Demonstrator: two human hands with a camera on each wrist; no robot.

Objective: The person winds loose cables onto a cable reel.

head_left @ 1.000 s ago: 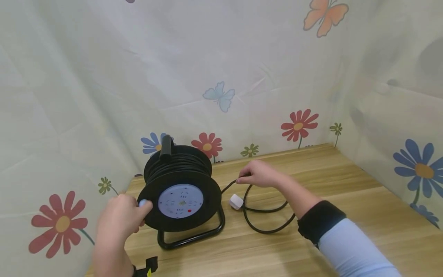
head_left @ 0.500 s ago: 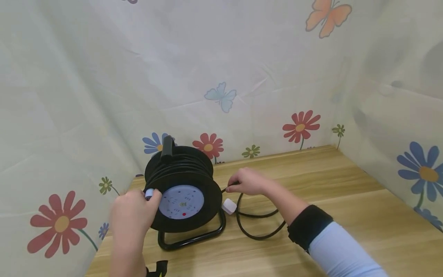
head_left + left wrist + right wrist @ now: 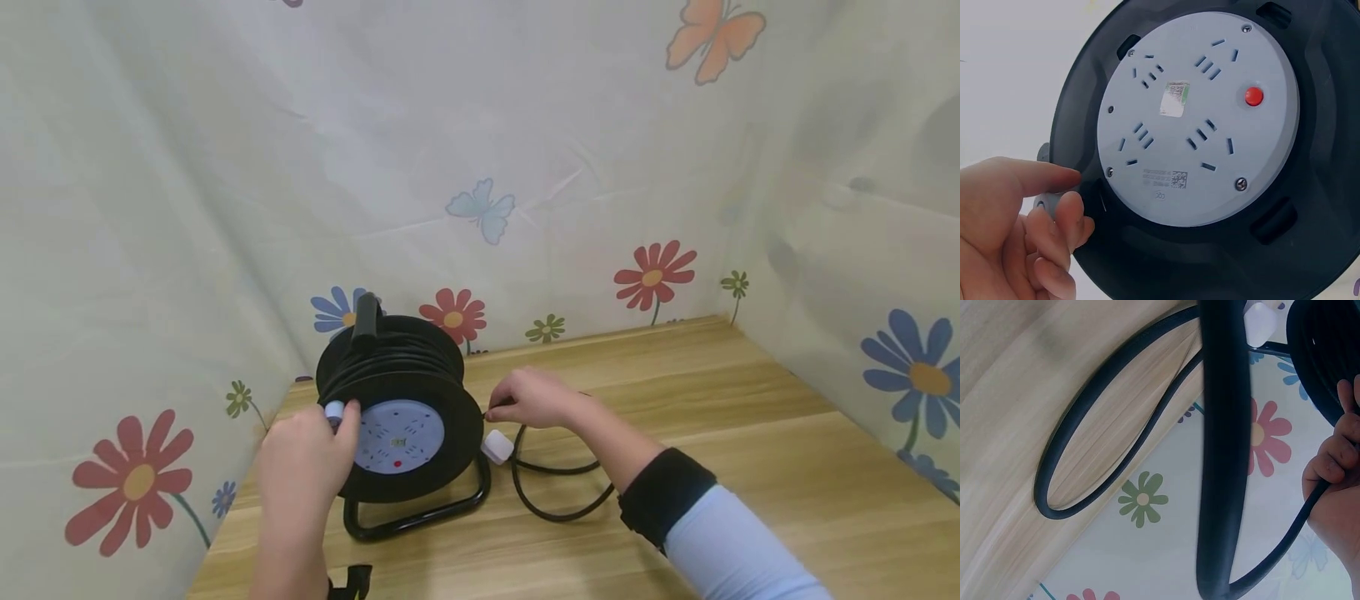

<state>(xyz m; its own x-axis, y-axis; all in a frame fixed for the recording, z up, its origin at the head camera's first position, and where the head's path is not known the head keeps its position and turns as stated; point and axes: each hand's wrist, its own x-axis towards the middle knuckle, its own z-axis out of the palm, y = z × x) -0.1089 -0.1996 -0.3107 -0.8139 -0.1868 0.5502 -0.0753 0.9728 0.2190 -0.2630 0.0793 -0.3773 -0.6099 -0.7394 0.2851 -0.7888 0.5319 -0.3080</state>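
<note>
A black cable reel (image 3: 459, 433) stands on its tube frame, with black cable wound on its drum and a round light-grey socket panel (image 3: 401, 435) on its face. My left hand (image 3: 303, 458) holds the small grey winding knob (image 3: 334, 411) at the left of the face; in the left wrist view the knob is partly hidden behind the fingers. Right of the reel, my right hand (image 3: 532, 398) grips the loose cable (image 3: 1279, 556) close to the drum. The cable's free end lies in a loop, with a white plug (image 3: 497, 447) beside the frame.
The wooden table (image 3: 750, 450) carries the reel and loop. A white curtain (image 3: 360, 167) printed with flowers and butterflies rises behind it and along both sides. The reel's carrying handle (image 3: 366, 322) points up. A black strap end (image 3: 358, 580) hangs near my left wrist.
My left hand has moved right and slightly up with the knob, and the socket panel has turned, its red button shifting left. The right hand, plug and cable loop have moved toward the reel.
</note>
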